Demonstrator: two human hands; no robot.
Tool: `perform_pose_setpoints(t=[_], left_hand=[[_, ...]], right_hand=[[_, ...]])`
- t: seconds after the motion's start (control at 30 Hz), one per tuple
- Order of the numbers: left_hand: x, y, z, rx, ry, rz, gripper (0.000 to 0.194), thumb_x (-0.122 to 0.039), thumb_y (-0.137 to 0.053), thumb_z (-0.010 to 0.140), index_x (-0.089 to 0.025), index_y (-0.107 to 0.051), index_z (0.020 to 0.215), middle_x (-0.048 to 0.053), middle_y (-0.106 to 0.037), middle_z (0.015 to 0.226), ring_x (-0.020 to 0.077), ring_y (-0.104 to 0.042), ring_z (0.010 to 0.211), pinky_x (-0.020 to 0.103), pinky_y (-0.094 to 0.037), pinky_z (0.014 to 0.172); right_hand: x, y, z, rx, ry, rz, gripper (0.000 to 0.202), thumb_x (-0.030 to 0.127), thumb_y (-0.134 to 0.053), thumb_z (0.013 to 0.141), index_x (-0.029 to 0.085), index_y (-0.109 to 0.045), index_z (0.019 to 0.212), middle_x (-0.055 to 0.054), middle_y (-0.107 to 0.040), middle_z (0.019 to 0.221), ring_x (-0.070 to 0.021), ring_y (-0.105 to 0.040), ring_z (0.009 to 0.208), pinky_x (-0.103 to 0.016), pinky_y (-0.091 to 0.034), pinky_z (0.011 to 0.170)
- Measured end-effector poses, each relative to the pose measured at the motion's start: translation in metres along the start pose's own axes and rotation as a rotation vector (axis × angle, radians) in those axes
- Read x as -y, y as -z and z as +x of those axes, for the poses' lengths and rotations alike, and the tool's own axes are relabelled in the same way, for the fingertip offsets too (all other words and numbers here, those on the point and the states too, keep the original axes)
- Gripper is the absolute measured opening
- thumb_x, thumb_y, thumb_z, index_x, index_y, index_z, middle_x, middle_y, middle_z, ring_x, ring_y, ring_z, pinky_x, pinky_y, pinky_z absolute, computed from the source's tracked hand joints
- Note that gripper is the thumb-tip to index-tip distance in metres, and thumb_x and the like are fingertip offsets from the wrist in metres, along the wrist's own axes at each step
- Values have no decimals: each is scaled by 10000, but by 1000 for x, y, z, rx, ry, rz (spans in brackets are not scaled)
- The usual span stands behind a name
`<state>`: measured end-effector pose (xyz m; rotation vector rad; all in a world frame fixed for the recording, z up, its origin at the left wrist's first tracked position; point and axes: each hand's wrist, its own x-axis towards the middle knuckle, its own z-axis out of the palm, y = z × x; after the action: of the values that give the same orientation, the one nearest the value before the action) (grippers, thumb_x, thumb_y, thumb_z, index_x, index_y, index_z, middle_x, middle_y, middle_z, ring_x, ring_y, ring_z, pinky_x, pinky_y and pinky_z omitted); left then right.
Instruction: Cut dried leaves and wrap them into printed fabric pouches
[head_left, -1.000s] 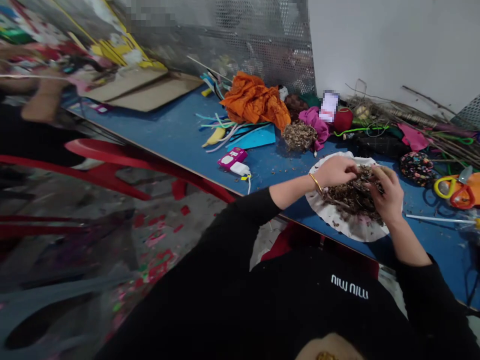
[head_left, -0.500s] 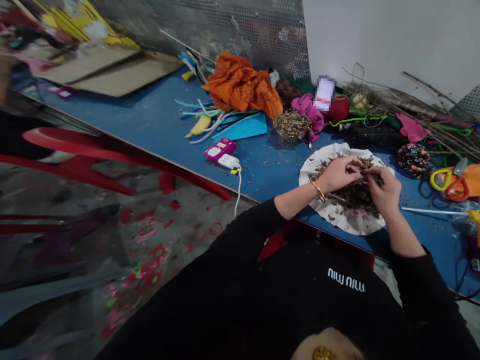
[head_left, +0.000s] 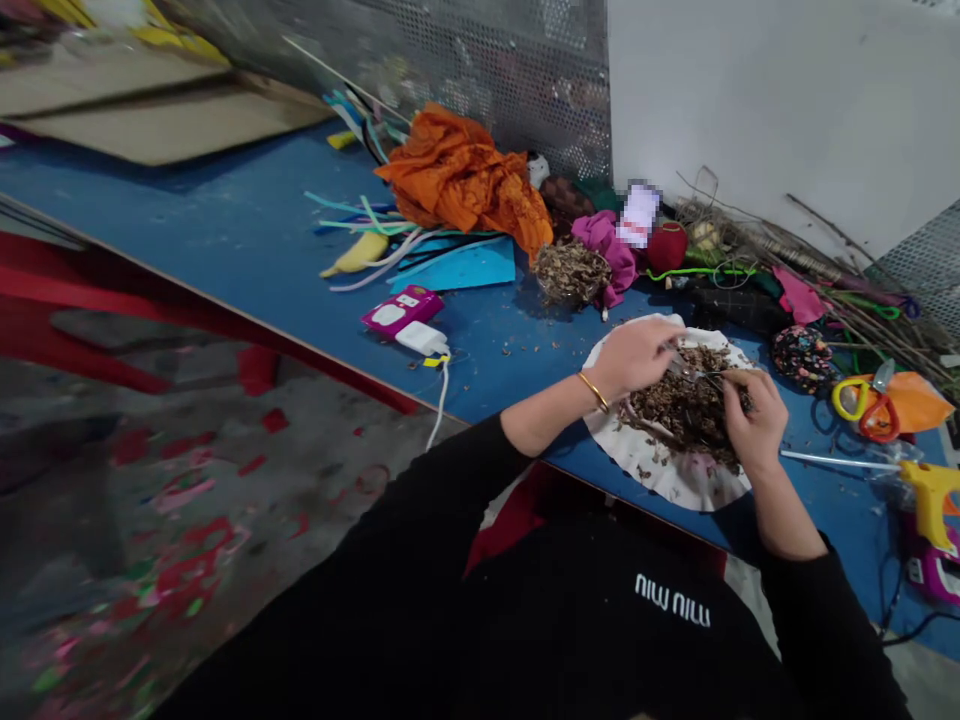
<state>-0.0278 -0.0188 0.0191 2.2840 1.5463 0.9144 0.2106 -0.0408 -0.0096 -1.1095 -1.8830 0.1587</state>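
Note:
A round white sheet [head_left: 660, 482] lies at the table's front edge, heaped with brown dried flakes [head_left: 686, 405]. Over the left part of the heap is my left hand [head_left: 637, 358], a gold bangle at its wrist; its fingers are pinched on something small and clear that I cannot make out. My right hand [head_left: 754, 415] is at the heap's right side, thumb and fingertips together on something thin and too small to name. A narrow gap with flakes showing lies between the two hands.
Behind the sheet are a dried-flake bundle [head_left: 571, 273], orange cloth [head_left: 469, 185], a phone [head_left: 640, 215] and sticks [head_left: 862, 285]. Scissors [head_left: 876, 417] and a yellow glue gun [head_left: 930, 495] lie right; a purple box [head_left: 403, 308] with a white cable lies left.
The view has shifted, so the table's things sit lower and further left. My hands have moved apart; before, their fingertips nearly met over the flakes.

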Motion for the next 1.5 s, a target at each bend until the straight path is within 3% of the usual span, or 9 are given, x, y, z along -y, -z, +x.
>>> perform_pose_setpoints(t=[0.17,0.3,0.43,0.63,0.8,0.9,1.07,1.27,1.5], left_hand=[[80,52,19,-209,259,375,523,-346,-598,976,-146,-604,1459,183,-578,1522,374,-469,1464,543,-340,1243],[147,73,27,-35,155,504,1118,-632,-856,711,-244,-378,1643,176,-266,1738,505,-181,1592,730,-78,1267],[179,77,34,135,-24,478,1144,-645,-871,674,-271,-386,1640,165,-317,1721,475,-247,1573,707,-62,1267],[199,74,51,100,-56,372,562,-478,-626,905,-284,-657,1431,121,-660,1411,346,-559,1324,591,-293,1198],[213,67,57,22,-12,244,330,-211,-545,855,-209,-786,1081,104,-735,1228,288,-644,1208,469,-477,1086],[213,64,58,-8,3,218,358,-177,-585,803,-173,-763,1114,127,-614,1494,303,-545,1409,474,-423,1199],[208,65,54,125,-15,258,844,-39,-493,745,-246,-496,1563,54,-425,1683,266,-359,1583,547,-253,1301],[210,68,51,170,28,195,577,-135,-536,805,-269,-714,1338,12,-586,1562,263,-461,1520,527,-193,1316],[204,69,51,25,75,59,396,-318,-395,1013,-196,-764,1089,77,-741,1321,271,-644,1310,466,-391,1215]], right_hand=[[-3,0,-1,9,6,-40,178,321,-581,992,235,-734,1018,-86,-764,990,-228,-711,955,-402,-575,886],[-4,-2,-4,37,7,-68,191,325,-575,989,231,-737,1026,-97,-763,1003,-237,-710,966,-405,-571,884],[-5,-4,-6,45,43,-62,180,296,-581,990,216,-740,1015,-99,-762,985,-224,-706,943,-377,-562,862],[-4,-5,-7,58,37,-86,183,304,-591,994,216,-750,1013,-92,-768,975,-216,-721,914,-371,-579,840],[-4,-6,-8,78,56,-87,160,269,-598,989,218,-749,997,-76,-760,959,-204,-721,891,-348,-576,820],[-4,-7,-9,95,69,-83,151,246,-596,988,219,-744,998,-70,-757,957,-201,-722,896,-340,-575,814],[-4,-8,-8,118,73,-85,148,238,-599,989,222,-746,1008,-64,-758,958,-197,-725,893,-337,-580,816],[-5,-8,-9,135,68,-109,146,247,-612,985,205,-751,989,-72,-756,941,-197,-719,873,-327,-574,786],[-5,-7,-10,151,49,-108,145,251,-611,988,223,-753,985,-61,-764,943,-195,-726,881,-332,-577,794]])
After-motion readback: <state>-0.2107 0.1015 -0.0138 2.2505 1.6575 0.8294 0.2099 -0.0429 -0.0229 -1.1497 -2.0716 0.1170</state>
